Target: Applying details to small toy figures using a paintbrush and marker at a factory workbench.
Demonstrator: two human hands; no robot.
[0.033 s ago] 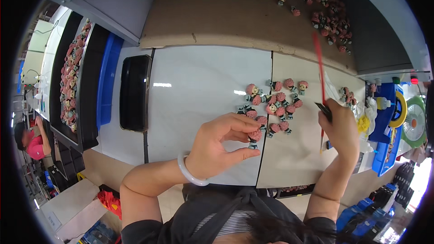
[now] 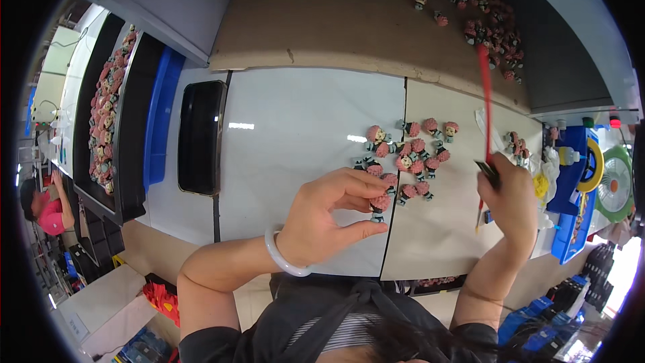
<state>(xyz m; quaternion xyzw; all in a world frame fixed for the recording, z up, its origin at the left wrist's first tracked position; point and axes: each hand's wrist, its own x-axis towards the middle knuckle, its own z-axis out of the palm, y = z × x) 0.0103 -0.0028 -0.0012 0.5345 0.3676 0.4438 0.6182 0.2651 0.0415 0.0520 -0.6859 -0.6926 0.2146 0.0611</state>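
One slip could have scattered the crowd!
Left hand (image 2: 329, 208), half-curled, pinched a pink-haired figurine (image 2: 379, 204) head-to-feet; loosened fingertips might have dropped it onto loose figurines (image 2: 418, 146) just beyond. Right hand (image 2: 514, 191), curled closed, gripped a red-handled brush (image 2: 486, 101) and black tool (image 2: 489, 175) (crowded fist!); swinging, its handle might have caught the brown shelf (image 2: 322, 33).

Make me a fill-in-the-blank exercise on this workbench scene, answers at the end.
1. The left hand holds a figurine whose bumpy hair is ____.
2. The right hand grips a long, thin stick coloured ____.
3. A pale bracelet circles the ____ wrist.
4. The fan at the far right has a ____ frame.

Missing words: pink; red; left; green.
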